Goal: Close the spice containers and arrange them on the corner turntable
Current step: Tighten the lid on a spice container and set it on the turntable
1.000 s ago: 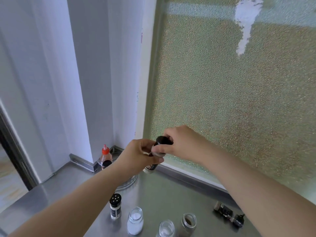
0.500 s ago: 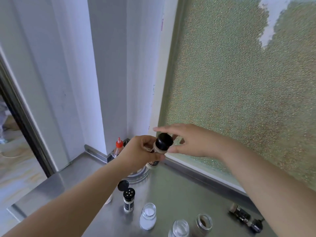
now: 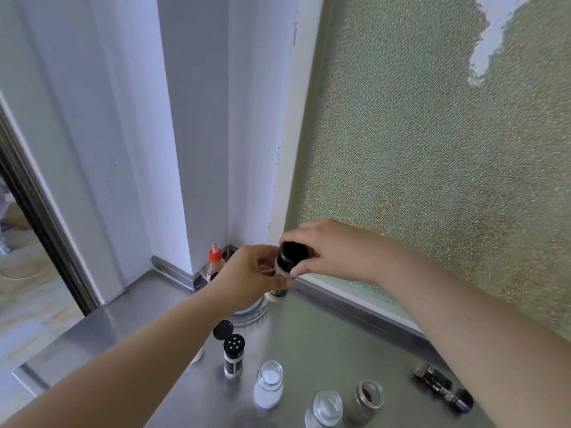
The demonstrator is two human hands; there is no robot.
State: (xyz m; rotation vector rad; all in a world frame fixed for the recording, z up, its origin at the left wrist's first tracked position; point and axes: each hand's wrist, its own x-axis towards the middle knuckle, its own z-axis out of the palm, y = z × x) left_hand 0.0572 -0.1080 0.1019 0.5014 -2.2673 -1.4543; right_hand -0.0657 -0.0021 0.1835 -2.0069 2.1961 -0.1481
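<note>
While a spice jar [image 3: 279, 273] is gripped around its body by the left hand [image 3: 247, 278], its black cap [image 3: 292, 253] is pinched by the curled fingers of the right hand [image 3: 327, 248], above the steel counter [image 3: 324, 341]. Partly hidden beneath them is the metal turntable [image 3: 250, 313]. Nearer stand a black-lidded shaker [image 3: 233, 355] with its flap raised and three uncapped glass jars [image 3: 268, 384].

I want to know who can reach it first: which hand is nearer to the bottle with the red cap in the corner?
Left. The left hand holds the spice jar just to the right of the red-capped bottle. The right hand grips the jar's black cap, farther right.
</note>
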